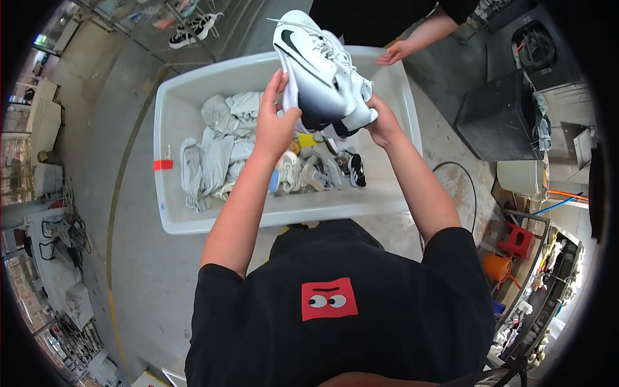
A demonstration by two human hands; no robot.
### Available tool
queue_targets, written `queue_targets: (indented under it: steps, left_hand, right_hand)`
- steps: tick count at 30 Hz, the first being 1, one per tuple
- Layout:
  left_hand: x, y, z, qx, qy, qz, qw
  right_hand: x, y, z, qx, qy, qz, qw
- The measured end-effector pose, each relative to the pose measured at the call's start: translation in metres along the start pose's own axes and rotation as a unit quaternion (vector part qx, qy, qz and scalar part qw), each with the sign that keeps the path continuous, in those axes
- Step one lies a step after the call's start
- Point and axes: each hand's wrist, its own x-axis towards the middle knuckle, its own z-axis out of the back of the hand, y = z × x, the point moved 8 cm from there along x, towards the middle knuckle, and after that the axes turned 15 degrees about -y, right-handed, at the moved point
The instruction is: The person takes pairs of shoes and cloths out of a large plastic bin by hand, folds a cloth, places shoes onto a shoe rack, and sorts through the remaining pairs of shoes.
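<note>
A pair of white sneakers (313,71) with a black swoosh and dark shading near the heel is held up over a white tub. On their left side, my left hand (276,119) is closed around the nearer shoe, thumb toward me. My right hand (385,122) grips the pair from the right, its fingers partly hidden behind the shoes. Below them in the tub (177,227) lie pale grey cloths (216,151) and several shoes, among them a black sneaker with white stripes (356,171).
Another person's hand (396,53) rests near the tub's far right rim. A wire rack (161,39) with shoes stands at the far left, and a black bin (496,116) at the right. A dark cable (474,187) lies on the floor beside the tub.
</note>
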Motion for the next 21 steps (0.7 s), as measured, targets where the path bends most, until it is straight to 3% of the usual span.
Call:
queue_targets:
  steps: [4,9,13,16,18,20,21]
  left_hand:
    - [0.01,-0.042,-0.052,0.011,-0.004,-0.096,0.995]
    - [0.028,-0.04,-0.093,-0.037,-0.04,-0.108,0.993]
    - [0.032,-0.021,-0.111,-0.012,-0.056,-0.054,0.997]
    - [0.032,-0.028,-0.12,0.058,-0.06,-0.142,0.986]
    - [0.04,-0.025,-0.121,0.036,-0.099,-0.161,0.981]
    - [0.043,-0.019,-0.115,0.069,-0.123,-0.177,0.974]
    - [0.047,-0.016,-0.111,0.042,-0.132,-0.165,0.977]
  right_hand:
    - [0.056,0.005,0.027,0.087,0.06,-0.08,0.991]
    - [0.077,0.03,0.033,0.17,0.103,-0.084,0.976]
    - [0.097,0.027,0.053,0.172,0.057,-0.086,0.98]
    - [0.109,0.013,0.065,0.187,0.074,-0.118,0.972]
    - [0.125,0.004,0.065,0.183,0.078,-0.12,0.973]
    - [0.138,0.007,0.072,0.197,-0.004,-0.11,0.974]
    - [0.154,0.012,0.08,0.182,0.005,-0.071,0.981]
